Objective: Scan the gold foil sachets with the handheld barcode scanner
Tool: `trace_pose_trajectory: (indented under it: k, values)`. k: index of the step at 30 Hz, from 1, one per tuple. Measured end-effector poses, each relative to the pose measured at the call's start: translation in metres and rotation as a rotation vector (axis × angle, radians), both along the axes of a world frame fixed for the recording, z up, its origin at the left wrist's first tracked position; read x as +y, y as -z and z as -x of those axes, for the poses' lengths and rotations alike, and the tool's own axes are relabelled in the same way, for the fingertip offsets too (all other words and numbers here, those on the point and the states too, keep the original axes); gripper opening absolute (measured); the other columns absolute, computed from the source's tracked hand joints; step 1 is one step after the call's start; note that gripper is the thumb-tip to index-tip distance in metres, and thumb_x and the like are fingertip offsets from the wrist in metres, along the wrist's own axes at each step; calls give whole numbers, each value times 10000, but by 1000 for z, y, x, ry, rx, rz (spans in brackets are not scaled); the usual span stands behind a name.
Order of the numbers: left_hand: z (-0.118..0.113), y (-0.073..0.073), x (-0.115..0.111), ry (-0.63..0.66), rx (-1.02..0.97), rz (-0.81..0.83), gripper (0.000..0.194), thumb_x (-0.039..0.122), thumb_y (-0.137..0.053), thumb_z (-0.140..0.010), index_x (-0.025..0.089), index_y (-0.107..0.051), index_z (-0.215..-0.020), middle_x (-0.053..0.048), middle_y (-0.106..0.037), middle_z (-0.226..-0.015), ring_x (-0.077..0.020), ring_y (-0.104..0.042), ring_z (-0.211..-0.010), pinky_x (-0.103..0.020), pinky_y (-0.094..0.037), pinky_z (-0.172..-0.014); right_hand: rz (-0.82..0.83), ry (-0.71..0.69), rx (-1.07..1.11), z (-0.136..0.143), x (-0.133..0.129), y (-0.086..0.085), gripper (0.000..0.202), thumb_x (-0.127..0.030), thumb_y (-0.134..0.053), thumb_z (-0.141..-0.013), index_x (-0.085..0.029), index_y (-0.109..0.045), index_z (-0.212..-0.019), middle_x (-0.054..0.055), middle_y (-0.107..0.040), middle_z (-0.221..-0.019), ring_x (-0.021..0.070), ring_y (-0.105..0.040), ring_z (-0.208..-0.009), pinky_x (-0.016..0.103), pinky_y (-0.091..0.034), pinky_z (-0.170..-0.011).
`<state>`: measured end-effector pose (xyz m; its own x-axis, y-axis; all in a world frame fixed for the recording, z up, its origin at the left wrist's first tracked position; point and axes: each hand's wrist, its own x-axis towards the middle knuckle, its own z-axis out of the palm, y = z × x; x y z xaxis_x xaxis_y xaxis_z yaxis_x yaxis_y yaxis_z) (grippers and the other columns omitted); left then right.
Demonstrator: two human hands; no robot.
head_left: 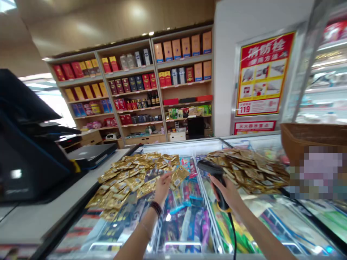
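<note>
Pinched in my left hand [163, 186] is a small gold foil packet [179, 177], its printed label facing up, held above the freezer's glass top. My right hand [229, 189] is wrapped around the handle of a black barcode scanner [210, 168], whose head points left toward that packet. A cable [232, 231] runs down from the scanner's base. Left of my left hand spreads a loose pile of similar gold packets [127, 180]. Beyond my right hand lies another heap of gold packets [249, 168].
Under the glass of the chest freezer [187, 247], wire baskets hold colourful packaged goods. At left, a counter [35, 224] carries a dark checkout terminal [29, 155] and a flat black device [92, 154]. A brown box [311, 135] stands at right. Stocked shelves [130, 74] line the back wall.
</note>
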<state>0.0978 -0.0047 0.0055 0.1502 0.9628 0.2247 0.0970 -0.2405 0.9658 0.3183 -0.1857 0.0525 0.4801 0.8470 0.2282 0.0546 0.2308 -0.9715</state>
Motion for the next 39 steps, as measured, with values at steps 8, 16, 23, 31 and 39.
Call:
trace_pose_trajectory:
  k: [8, 16, 23, 31, 39]
  values:
    - [-122, -14, -30, 376, -301, 256, 471, 547, -858, -763, 242, -801, -1117, -76, -830, -934, -285, -814, -892, -471, -658, -886, -118, 444, 88, -94, -56, -2, 574, -783, -819, -655, -242, -632, -687, -12, -606, -523, 145, -484, -360, 301, -380, -371]
    - [-221, -55, -52, 553, -102, 110, 515, 403, -637, -1007, 237, -598, -1493, -144, -654, -1523, -260, -675, -1351, -391, -553, -1125, -115, 616, 113, -110, -93, -3, 566, -761, -852, -611, -236, -663, -708, 16, -653, -554, 171, -535, -406, 315, -426, -386]
    - [-136, -22, -14, 267, 333, -331, 413, 288, -608, -966, 168, -679, -1354, -179, -674, -1463, -309, -588, -1425, -471, -402, -1255, -92, 518, 127, -90, -71, 4, 540, -714, -878, -624, -224, -683, -741, 7, -645, -553, 164, -528, -422, 311, -430, -400]
    - [11, -42, 21, -103, 838, -314, 419, 152, -532, -981, 176, -673, -1375, -139, -682, -1445, -258, -594, -1392, -391, -399, -1225, -33, 223, 132, -17, -3, -9, 539, -733, -842, -673, -228, -682, -768, -9, -616, -529, 152, -511, -412, 301, -422, -393]
    - [98, -50, 15, -162, 1191, -135, 334, 300, -739, -892, 252, -767, -1221, -107, -665, -1488, -385, -427, -1522, -559, -331, -1235, -53, -53, 147, 55, 60, 7, 533, -737, -828, -695, -235, -650, -716, -12, -615, -532, 135, -494, -385, 295, -400, -383]
